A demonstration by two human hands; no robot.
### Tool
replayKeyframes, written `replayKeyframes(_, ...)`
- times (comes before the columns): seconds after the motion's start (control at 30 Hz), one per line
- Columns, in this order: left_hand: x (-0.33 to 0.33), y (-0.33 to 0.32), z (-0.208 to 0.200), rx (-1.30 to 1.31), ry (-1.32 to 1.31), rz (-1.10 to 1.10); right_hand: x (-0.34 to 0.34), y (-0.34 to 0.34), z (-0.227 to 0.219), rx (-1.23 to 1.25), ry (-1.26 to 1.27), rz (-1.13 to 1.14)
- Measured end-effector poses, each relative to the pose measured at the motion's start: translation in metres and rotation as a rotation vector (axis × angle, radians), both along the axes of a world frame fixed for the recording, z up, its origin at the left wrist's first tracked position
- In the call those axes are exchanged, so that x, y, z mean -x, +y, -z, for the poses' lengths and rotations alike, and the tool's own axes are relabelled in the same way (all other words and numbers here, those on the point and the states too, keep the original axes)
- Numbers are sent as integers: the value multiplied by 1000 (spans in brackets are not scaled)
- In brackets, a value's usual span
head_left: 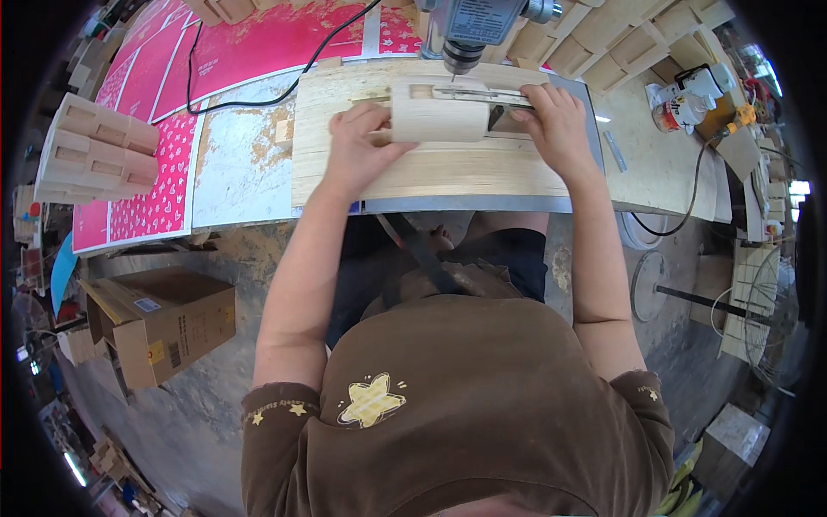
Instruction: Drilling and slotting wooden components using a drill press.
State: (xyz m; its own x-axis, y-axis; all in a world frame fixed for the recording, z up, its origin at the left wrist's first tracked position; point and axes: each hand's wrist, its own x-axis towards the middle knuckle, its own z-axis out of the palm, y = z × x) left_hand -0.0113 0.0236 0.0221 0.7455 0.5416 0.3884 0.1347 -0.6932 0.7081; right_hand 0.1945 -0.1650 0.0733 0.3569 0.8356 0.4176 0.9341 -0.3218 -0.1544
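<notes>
A pale wooden block point(439, 121) with a rounded near face and a small recess in its top lies under the drill press point(469, 26). The drill bit point(454, 78) points down just above the block's far side. My left hand point(363, 142) is closed at the block's left end, its thumb toward the near edge. A narrow metal strip point(482, 95) runs along the block's top to the right. My right hand point(556, 125) pinches the strip's right end between thumb and fingers. A dark piece point(495, 116) shows beside the block's right end.
Beneath lies a wooden board point(448, 177). Similar wooden pieces are stacked at left point(99, 151) and far right point(603, 39). A black cable point(284, 99) crosses the pink sheet point(250, 56). Jars point(680, 110) and a light-blue pen-like stick point(615, 151) lie right. A cardboard box point(172, 323) stands below left.
</notes>
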Motion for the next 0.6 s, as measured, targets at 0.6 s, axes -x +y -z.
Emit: replayKeyframes(0.6,75,-3,-55,1058,-54,-317,45,-5,-5,-56,-36,-108)
